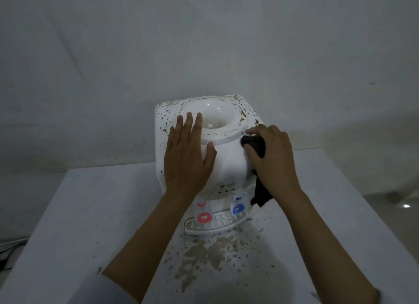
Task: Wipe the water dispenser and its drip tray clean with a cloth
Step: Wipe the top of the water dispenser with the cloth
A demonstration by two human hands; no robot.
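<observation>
A white tabletop water dispenser (229, 158) stands on a white table (90, 213), its top speckled with brown dirt around the round bottle well. My left hand (188, 154) lies flat and open on the dispenser's top left front, fingers reaching to the well's rim. My right hand (272, 154) presses a dark cloth (255, 145) against the top right corner; the cloth's tail hangs down the right side. Below are a red tap (204, 217), a blue tap (238, 208) and the white slotted drip tray (217, 224).
Brown splatter stains cover the table (204, 258) in front of the drip tray. A plain grey wall rises close behind the dispenser. Dark cables (9, 251) lie on the floor at the far left. The table's right edge drops to a pale floor.
</observation>
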